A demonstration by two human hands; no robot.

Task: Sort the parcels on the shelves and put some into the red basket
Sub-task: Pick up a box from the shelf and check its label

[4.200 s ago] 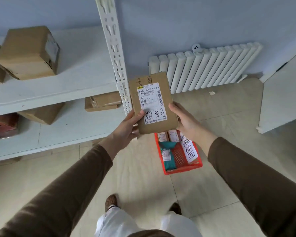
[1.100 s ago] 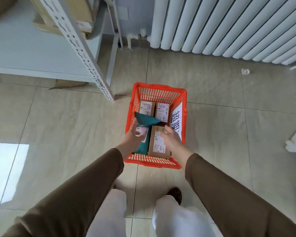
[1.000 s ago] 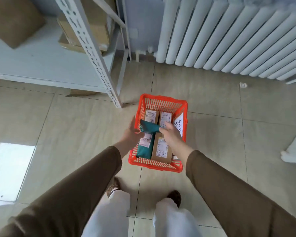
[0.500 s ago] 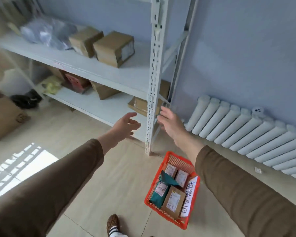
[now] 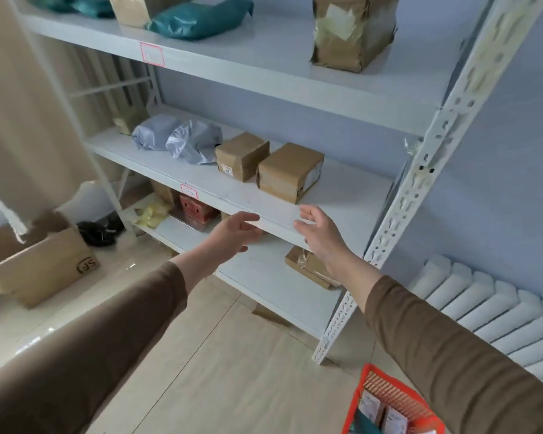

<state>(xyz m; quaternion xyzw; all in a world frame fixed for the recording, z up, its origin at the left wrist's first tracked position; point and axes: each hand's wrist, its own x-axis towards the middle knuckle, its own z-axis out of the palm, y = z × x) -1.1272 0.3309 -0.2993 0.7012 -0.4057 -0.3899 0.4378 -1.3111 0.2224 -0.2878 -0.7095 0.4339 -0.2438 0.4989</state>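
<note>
Red basket (image 5: 389, 405) on floor at lower right, already holds a few parcels. Left hand (image 5: 232, 234) and right hand (image 5: 318, 234) both empty, fingers spread, near middle shelf (image 5: 351, 195); cardboard boxes (image 5: 290, 172) there still unsorted.

Both hands empty: left (image 5: 232, 234) and right (image 5: 322, 234) outstretched, fingers loosely spread, brown sleeves.

2 brown boxes (image 5: 290, 172), 2 grey bags (image 5: 193, 145), mid shelf (image 5: 351, 195); 1 red basket (image 5: 392, 402)
</note>
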